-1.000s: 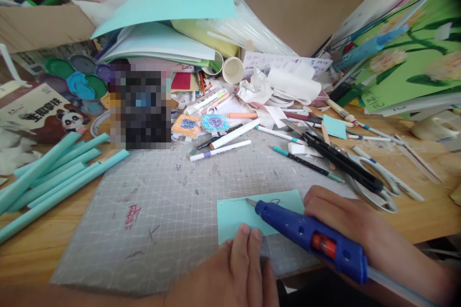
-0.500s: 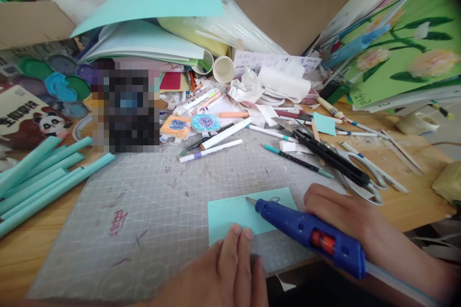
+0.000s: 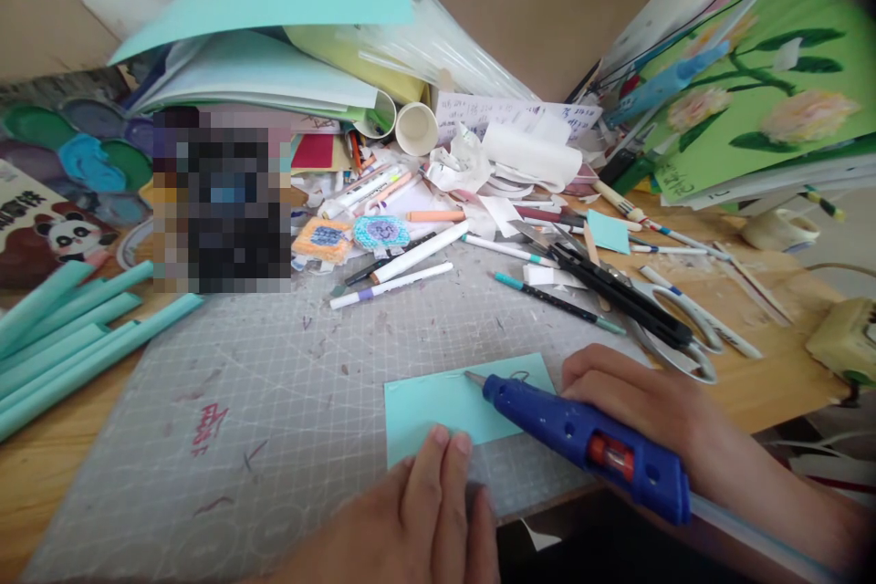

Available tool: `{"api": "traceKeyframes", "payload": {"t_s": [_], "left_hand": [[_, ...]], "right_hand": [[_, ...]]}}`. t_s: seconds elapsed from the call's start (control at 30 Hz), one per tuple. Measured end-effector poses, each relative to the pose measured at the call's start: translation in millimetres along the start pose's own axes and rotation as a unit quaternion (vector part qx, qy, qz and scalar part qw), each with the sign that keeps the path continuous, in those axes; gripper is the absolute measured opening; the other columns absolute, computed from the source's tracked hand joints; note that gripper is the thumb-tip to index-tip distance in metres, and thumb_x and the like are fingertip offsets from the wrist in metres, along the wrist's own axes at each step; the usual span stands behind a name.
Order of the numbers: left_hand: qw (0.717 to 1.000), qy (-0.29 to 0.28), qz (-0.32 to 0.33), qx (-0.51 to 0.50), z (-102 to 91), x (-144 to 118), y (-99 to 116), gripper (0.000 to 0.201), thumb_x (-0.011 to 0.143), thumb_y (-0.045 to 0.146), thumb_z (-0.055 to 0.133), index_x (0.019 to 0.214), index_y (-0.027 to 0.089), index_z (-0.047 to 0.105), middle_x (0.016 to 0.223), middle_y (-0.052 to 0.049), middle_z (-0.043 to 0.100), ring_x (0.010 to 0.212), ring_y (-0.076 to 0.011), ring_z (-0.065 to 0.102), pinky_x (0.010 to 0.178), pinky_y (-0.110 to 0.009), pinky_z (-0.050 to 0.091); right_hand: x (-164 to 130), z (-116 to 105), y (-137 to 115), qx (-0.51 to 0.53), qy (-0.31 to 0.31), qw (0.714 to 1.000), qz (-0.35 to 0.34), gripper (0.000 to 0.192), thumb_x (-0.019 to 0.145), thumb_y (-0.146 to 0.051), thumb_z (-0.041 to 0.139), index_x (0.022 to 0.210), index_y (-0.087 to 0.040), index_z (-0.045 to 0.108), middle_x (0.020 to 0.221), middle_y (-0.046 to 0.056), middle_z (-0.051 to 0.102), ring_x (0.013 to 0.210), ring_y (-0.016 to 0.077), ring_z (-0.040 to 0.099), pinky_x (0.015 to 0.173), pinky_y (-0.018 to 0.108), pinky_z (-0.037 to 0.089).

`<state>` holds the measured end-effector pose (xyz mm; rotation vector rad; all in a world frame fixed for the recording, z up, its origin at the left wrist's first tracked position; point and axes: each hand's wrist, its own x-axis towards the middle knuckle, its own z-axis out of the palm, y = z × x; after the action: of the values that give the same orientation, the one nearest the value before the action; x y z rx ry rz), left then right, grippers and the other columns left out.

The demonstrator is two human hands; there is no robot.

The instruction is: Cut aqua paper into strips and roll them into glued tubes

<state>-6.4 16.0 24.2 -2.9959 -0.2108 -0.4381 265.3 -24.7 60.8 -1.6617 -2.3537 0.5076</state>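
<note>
A pale turquoise paper rectangle point(image 3: 438, 401) lies on the grey cutting mat point(image 3: 274, 401). My left hand point(image 3: 417, 511) rests on its near part, fingers stretched out and pressed flat on it. My right hand point(image 3: 636, 401) is closed around a blue hot glue gun point(image 3: 581, 438), with a clear glue stick point(image 3: 745, 534) protruding from the back. The nozzle tip points left and sits at the paper's far edge, where a thin clear line of glue shows. A small loop of glue string lies on the paper behind the nozzle.
Rolled turquoise paper tubes point(image 3: 82, 356) lie at left. Beyond the mat are markers point(image 3: 393, 286), a black utility knife point(image 3: 620, 292), scissors point(image 3: 674, 319) and crumpled tissue point(image 3: 462, 160). A green flower picture point(image 3: 759, 100) stands at right.
The glue gun's nozzle has crept slightly to the right along the paper's far edge. My left hand stays on the paper. The whole view has shifted a little.
</note>
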Motion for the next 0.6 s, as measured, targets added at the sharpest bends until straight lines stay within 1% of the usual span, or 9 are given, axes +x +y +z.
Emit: {"api": "traceKeyframes", "payload": {"t_s": [0.1,0.17,0.27,0.37,0.43,0.53,0.6], "left_hand": [[0.999,-0.012,0.017,0.042,-8.4,5.4,-0.4,0.025,0.088,0.01,0.06,0.113,0.008,0.06,0.106,-0.016,0.072,0.098,-0.028,0.07,0.073,-0.035,0.06],[0.998,-0.023,0.031,0.05,-13.1,9.4,-1.4,0.024,0.088,0.009,0.059,0.112,0.007,0.061,0.106,-0.018,0.072,0.097,-0.0293,0.07,0.072,-0.035,0.06],[0.998,-0.03,0.04,0.044,-15.8,12.6,-3.6,0.025,0.088,0.008,0.058,0.113,0.007,0.06,0.108,-0.018,0.071,0.098,-0.0287,0.07,0.073,-0.034,0.061],[0.997,-0.037,0.043,0.046,-13.2,11.6,-5.4,0.026,0.088,0.007,0.058,0.114,0.007,0.059,0.11,-0.018,0.07,0.1,-0.0292,0.07,0.073,-0.035,0.061],[0.997,-0.031,0.042,0.049,-9.8,9.6,-5.9,0.025,0.089,0.008,0.058,0.114,0.008,0.059,0.109,-0.017,0.071,0.099,-0.029,0.07,0.071,-0.035,0.061],[0.998,-0.003,0.035,0.048,-5.3,5.9,-5.4,0.023,0.091,0.009,0.057,0.113,0.01,0.059,0.105,-0.013,0.073,0.095,-0.0265,0.071,0.067,-0.031,0.059],[0.999,0.006,0.029,0.041,-4.3,3.7,-4.5,0.022,0.091,0.009,0.057,0.112,0.011,0.059,0.104,-0.012,0.074,0.095,-0.0258,0.071,0.068,-0.031,0.058]], "right_hand": [[-1.5,-0.9,-1.2,-0.012,0.005,1.0,0.012,0.012,0.085,-0.028,0.05,0.095,-0.024,0.056,0.092,0.006,0.062,0.073,0.0202,0.064,0.064,0.032,0.05],[-2.1,-1.2,-2.0,-0.017,0.008,1.0,0.018,0.013,0.085,-0.03,0.05,0.095,-0.024,0.055,0.091,0.006,0.061,0.073,0.0211,0.063,0.065,0.034,0.05],[-2.1,-1.2,-1.3,-0.03,0.003,0.999,0.014,0.008,0.084,-0.03,0.05,0.09,-0.024,0.054,0.085,0.004,0.058,0.066,0.0186,0.058,0.059,0.032,0.047],[-2.3,-1.5,1.6,-0.038,-0.011,0.999,0.009,0.004,0.083,-0.028,0.051,0.081,-0.024,0.05,0.079,0.001,0.053,0.059,0.0153,0.054,0.054,0.029,0.042],[-2.8,-2.4,3.5,-0.037,-0.015,0.999,0.0,0.007,0.084,-0.027,0.051,0.079,-0.024,0.047,0.078,0.0,0.05,0.057,0.0137,0.053,0.051,0.028,0.04],[-3.7,-4.5,5.1,-0.045,-0.005,0.999,-0.005,0.01,0.088,-0.026,0.046,0.079,-0.024,0.046,0.078,-0.001,0.05,0.055,0.0124,0.052,0.05,0.027,0.038],[-4.2,-6.0,5.5,-0.048,-0.004,0.999,-0.004,0.011,0.089,-0.027,0.046,0.078,-0.024,0.045,0.077,-0.001,0.05,0.055,0.013,0.051,0.05,0.027,0.038]]}}
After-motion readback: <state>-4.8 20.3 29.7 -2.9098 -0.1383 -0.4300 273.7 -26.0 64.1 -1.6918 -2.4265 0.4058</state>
